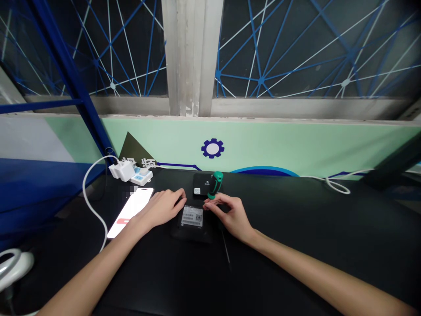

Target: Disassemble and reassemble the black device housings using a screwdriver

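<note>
A flat black box (192, 224) with a white label lies on the black table (296, 228) in front of me. My left hand (162, 206) rests on its left edge, fingers stretched out flat. My right hand (226, 213) pinches the lower end of a green-and-black screwdriver (215, 184), which stands upright with its tip on the box's top right corner. A second small black box (201, 184) sits just behind, partly hidden by the screwdriver handle.
A lit phone (131, 210) lies left of my left hand, with a white cable (90, 202) running to a white power strip and charger (130, 172) at the back left. Another white cable (337, 184) loops at the back right. A white object (13, 265) sits at the far left edge.
</note>
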### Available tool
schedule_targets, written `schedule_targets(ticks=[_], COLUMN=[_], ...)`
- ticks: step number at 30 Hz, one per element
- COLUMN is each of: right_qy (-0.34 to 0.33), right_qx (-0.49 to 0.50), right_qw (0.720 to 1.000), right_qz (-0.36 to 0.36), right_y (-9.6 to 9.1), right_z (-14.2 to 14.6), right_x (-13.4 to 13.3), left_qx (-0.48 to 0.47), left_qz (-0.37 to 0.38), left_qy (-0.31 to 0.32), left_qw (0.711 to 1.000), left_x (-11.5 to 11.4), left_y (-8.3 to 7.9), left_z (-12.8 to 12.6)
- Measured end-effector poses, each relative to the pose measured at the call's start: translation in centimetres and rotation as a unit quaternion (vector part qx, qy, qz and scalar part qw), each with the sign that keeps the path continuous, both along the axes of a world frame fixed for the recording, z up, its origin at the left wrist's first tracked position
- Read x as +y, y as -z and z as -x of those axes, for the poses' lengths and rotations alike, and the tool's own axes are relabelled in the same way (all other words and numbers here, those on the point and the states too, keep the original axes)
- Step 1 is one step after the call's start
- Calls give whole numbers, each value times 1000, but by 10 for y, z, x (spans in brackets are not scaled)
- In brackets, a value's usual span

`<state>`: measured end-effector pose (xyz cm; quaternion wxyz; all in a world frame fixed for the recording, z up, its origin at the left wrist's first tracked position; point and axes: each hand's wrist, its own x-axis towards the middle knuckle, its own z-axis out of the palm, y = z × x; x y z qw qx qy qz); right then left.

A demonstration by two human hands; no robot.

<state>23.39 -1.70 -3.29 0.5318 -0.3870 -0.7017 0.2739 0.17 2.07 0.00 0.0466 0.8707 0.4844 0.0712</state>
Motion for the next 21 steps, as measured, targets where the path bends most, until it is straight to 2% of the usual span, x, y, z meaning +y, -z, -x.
schedule_targets(ticks=[9,21], right_qy=[-27,-13], right_qx=[-16,4], right_qw=[999,1000], right_qz=[-4,3], right_y=[1,0], right_z=[-3,1], right_x=[-2,-1], left_qx=[9,6], left_qz=[1,1], left_qy=[0,1], left_qw=[1000,1000], left_x=[1,1], left_y=[0,0], left_z=[0,0])
